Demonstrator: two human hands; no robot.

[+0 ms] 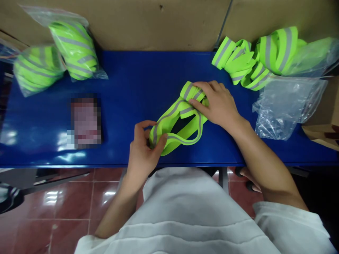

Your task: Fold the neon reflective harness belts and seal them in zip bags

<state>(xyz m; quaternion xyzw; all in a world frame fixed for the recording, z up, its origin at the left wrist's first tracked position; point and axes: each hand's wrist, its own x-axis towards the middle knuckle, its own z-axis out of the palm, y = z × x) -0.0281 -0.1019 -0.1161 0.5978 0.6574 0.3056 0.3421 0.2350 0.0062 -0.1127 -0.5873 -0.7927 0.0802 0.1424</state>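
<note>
Green strap (171,112) with a grey stripe was in front of you, over the middle of the blue table (127,88), close to the front edge. It made a long, open loop, and you could see the blue top through the hole. Its far end, on the right, was bunched up in folds. It was hard to tell which parts of it touched the table.

Your left hand (144,150) pinched the near end of the loop, with the thumb on one side and the fingers on the other. Your right hand (221,104) held the bunched end between its thumb and fingers.

Past your right hand, a heap of loose straps (238,61) sat at the back, all twisty and the same bright green. Clear plastic bags (280,106) lay just in front of the heap, next to a brown box (324,123). On your left, two filled bags (76,47) of green straps leaned together at the back. A blurred-out thing (86,121) lay in front of them. Big brown cardboard (159,26) stood behind the table.
</note>
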